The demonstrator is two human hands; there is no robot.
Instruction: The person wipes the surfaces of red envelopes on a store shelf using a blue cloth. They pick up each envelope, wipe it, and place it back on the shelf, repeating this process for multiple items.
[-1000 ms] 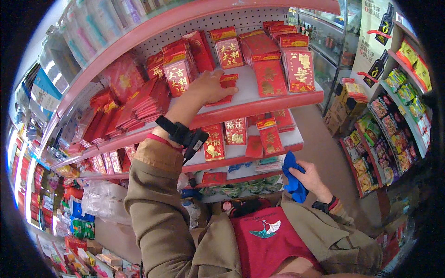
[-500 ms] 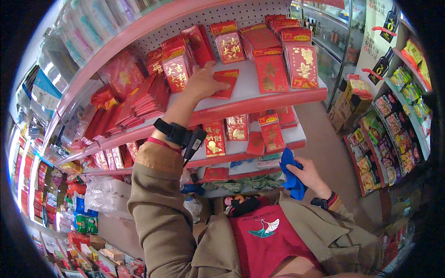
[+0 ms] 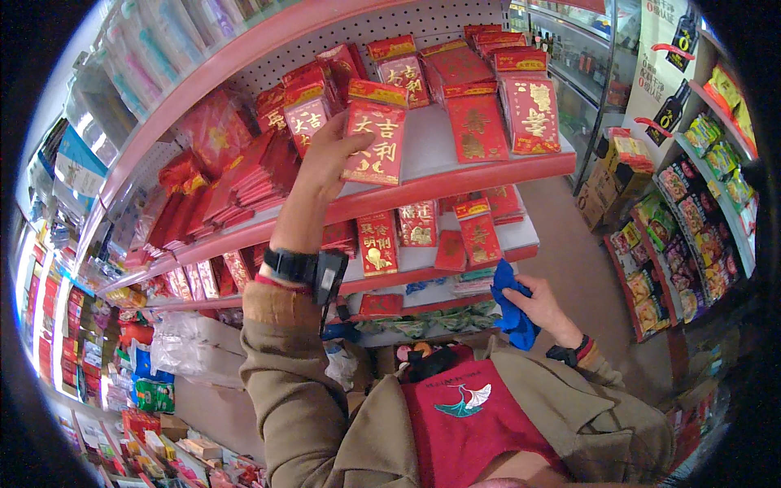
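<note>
My left hand (image 3: 329, 150) grips a red envelope pack (image 3: 374, 142) with gold characters, tilted up above the front of the upper shelf (image 3: 378, 191), thumb across its face. Around it lie stacks of similar red and gold packs (image 3: 476, 130), with flatter piles (image 3: 244, 179) to the left. My right hand (image 3: 545, 309) is lower, beside the shelves, closed on a crumpled blue cloth (image 3: 512, 321).
Lower shelves hold more red envelopes (image 3: 378, 248) and other goods. A rack of snack packets (image 3: 683, 211) and cardboard boxes (image 3: 606, 199) stand right of a floor aisle (image 3: 573, 268). Plastic-wrapped bundles (image 3: 179, 346) sit lower left; packaged items (image 3: 138, 57) fill a shelf above.
My left hand has lifted the red pack that lay flat on the shelf, turning its lettered face toward me and drawing slightly leftward. My right hand still holds the blue cloth.
</note>
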